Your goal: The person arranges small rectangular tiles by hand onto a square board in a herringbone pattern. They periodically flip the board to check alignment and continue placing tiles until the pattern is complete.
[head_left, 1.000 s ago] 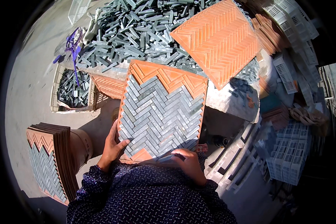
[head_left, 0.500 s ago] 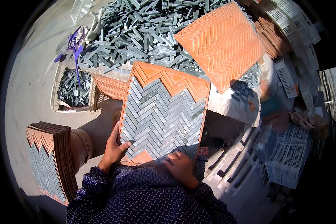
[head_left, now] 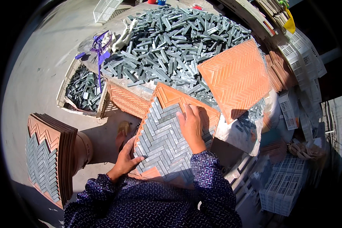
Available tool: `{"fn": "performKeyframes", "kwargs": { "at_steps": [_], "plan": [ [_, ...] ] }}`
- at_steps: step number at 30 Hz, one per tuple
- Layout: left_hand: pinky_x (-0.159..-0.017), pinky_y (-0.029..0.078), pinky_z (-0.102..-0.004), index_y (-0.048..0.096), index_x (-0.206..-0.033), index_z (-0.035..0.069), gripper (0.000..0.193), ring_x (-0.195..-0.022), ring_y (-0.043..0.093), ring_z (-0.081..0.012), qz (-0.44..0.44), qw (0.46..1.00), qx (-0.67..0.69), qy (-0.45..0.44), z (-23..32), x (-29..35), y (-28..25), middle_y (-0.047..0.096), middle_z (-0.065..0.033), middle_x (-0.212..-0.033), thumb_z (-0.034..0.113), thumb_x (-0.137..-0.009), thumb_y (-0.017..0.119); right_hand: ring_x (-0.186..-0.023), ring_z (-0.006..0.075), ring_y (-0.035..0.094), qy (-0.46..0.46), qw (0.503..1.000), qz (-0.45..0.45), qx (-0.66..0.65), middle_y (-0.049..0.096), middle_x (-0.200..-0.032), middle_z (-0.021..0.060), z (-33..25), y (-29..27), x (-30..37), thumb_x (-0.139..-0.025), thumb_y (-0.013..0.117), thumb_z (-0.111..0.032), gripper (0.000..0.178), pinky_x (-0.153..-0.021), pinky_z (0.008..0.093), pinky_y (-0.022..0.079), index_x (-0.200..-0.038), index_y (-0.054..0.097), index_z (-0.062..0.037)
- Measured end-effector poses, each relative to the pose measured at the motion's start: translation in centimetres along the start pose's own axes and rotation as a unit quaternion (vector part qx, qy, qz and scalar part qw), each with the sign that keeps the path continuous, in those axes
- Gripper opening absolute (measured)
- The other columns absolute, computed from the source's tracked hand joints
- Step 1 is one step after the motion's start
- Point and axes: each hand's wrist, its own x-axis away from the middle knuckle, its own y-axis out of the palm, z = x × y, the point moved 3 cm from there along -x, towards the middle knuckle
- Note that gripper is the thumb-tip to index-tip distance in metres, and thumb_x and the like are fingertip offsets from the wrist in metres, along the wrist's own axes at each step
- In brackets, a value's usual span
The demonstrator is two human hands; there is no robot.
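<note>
An orange herringbone tile mould (head_left: 165, 93) leans on my lap, mostly filled with grey stone strips (head_left: 155, 131) in a zigzag pattern. Bare orange slots show along its top and in one patch at the bottom. My left hand (head_left: 124, 161) grips the mould's left edge, thumb on the face and fingers partly hidden behind it. Over the upper right of the strips lies my right hand (head_left: 192, 128), fingers stretched upward and thumb apart. It touches the laid strips, and no separate piece shows in it.
Beyond the mould rises a heap of loose grey strips (head_left: 167, 45), with an unfilled orange mould (head_left: 235, 78) on its right. A crate of strips (head_left: 60, 95) stands left. Stacked moulds, the top one filled (head_left: 41, 163), sit lower left. White plastic crates (head_left: 283, 186) are at right.
My right hand has moved from the mould's bottom edge up to its upper right. The view has shifted, so the mould appears lower and farther right. My left hand keeps its hold.
</note>
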Motion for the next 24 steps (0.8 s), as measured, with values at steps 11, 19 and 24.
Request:
{"fn": "performKeyframes", "kwargs": {
  "at_steps": [11, 19, 24],
  "plan": [
    [-0.109, 0.028, -0.0323, 0.032, -0.140, -0.002, 0.085, -0.130, 0.037, -0.0257, 0.012, 0.997, -0.069, 0.032, -1.3, -0.1, -2.8, 0.039, -0.0175, -0.139, 0.003, -0.069, 0.078, -0.064, 0.0147, 0.057, 0.196, 0.937, -0.006, -0.289, 0.059, -0.074, 0.0046, 1.5, 4.6, -1.6, -0.076, 0.073, -0.007, 0.021, -0.058, 0.0302, 0.047, -0.087, 0.056, 0.0005],
    [-0.109, 0.028, -0.0331, 0.031, -0.140, -0.003, 0.086, -0.131, 0.037, -0.0275, 0.016, 0.996, -0.077, 0.040, -2.3, -0.2, -1.9, 0.039, -0.0194, -0.140, 0.006, -0.069, 0.080, -0.072, 0.0126, 0.063, 0.348, 0.782, -0.075, -0.511, 0.063, -0.080, 0.0061, 2.1, -3.1, 10.3, -0.086, 0.062, -0.001, 0.018, -0.067, 0.0241, 0.053, -0.104, 0.059, 0.0029],
    [-0.109, 0.029, -0.0333, 0.029, -0.140, -0.005, 0.087, -0.132, 0.036, -0.0264, 0.016, 0.996, -0.086, 0.028, -2.7, -0.3, -0.9, 0.038, -0.0201, -0.141, 0.007, -0.070, 0.080, -0.073, 0.0106, 0.062, 0.312, 0.831, -0.166, -0.430, 0.063, -0.081, 0.0051, 1.4, -3.0, 16.7, -0.083, 0.065, 0.002, 0.017, -0.067, 0.0238, 0.052, -0.098, 0.060, 0.0024]
  ]
}}
